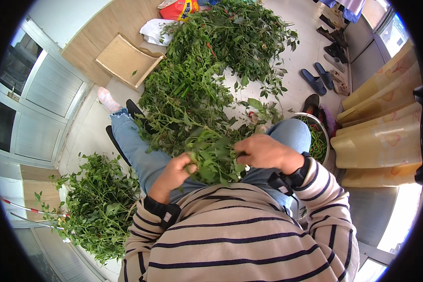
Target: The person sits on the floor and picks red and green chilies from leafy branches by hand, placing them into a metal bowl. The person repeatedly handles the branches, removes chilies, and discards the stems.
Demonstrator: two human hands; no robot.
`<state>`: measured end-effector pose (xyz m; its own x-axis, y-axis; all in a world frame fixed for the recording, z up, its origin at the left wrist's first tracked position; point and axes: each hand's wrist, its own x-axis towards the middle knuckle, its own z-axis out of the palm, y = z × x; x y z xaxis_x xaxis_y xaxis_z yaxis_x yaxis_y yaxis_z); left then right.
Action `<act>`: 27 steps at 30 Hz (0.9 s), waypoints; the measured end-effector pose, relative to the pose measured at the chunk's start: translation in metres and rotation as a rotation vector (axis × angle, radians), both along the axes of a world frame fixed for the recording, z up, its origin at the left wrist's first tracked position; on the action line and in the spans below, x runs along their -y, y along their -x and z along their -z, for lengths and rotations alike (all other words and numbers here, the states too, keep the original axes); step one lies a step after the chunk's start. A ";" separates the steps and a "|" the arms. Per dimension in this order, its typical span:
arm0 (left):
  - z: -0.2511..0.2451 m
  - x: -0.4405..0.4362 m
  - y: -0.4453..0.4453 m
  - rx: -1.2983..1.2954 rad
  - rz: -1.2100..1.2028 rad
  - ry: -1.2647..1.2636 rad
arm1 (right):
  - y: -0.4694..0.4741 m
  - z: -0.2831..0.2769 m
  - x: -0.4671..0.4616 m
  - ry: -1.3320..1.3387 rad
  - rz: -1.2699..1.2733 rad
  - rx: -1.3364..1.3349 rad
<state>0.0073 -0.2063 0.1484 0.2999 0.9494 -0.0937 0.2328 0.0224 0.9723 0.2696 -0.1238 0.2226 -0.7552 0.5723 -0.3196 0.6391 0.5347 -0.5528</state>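
A leafy green chili pepper plant [211, 158] is held over my lap, partly blurred. My left hand [172, 172] pinches it by the stems at its left side. At its right edge is my right hand [268, 151], fingers curled inward; whether they grip a part of the plant cannot be told. Beyond my hands, a large heap of pepper plants [187, 77] covers the floor between my legs and farther out, with a few red peppers [210, 50] showing. By my right knee stands a metal basin [327, 141] of picked green and red chilies [316, 139].
Another pile of plants [98, 208] lies at my left. A woven-seat chair [128, 61] stands by the wall, near a white bag [157, 31] and a red printed bag [176, 10]. Blue slippers [313, 81] and other shoes line the right side, beside a yellow curtain [380, 141].
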 end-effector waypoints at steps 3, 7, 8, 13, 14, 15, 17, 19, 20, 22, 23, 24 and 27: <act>0.002 0.002 0.016 0.248 -0.116 0.256 | -0.012 0.002 -0.006 0.205 0.196 -0.306; 0.010 -0.002 0.017 0.389 -0.195 0.347 | -0.009 0.015 -0.003 0.654 0.335 -0.642; 0.016 -0.002 0.010 0.484 -0.246 0.231 | -0.007 0.018 -0.004 0.717 0.361 -0.606; 0.032 0.004 0.010 0.807 -0.256 0.117 | 0.000 0.023 -0.002 0.814 0.428 -0.751; 0.036 0.004 0.012 0.901 -0.242 0.153 | 0.001 0.023 -0.001 0.813 0.452 -0.782; 0.039 0.005 0.014 0.900 -0.223 0.126 | 0.003 0.022 -0.001 0.724 0.433 -0.762; 0.045 0.004 0.016 0.918 -0.230 0.107 | 0.007 0.021 0.000 0.554 0.385 -0.722; 0.047 0.004 0.015 0.853 -0.266 0.112 | 0.015 0.021 0.001 0.432 0.377 -0.728; 0.046 0.004 0.015 0.820 -0.285 0.116 | 0.019 0.020 0.002 0.386 0.374 -0.720; 0.037 0.004 0.013 0.806 -0.237 0.213 | 0.027 0.018 0.003 0.273 0.380 -0.664; 0.030 0.003 0.013 0.807 -0.212 0.257 | 0.031 0.017 0.004 0.230 0.381 -0.678; 0.022 0.004 0.013 0.672 -0.188 0.257 | 0.036 0.017 0.006 0.171 0.376 -0.704; -0.002 0.006 0.009 0.369 -0.082 0.221 | 0.050 0.016 0.004 -0.092 0.219 -0.730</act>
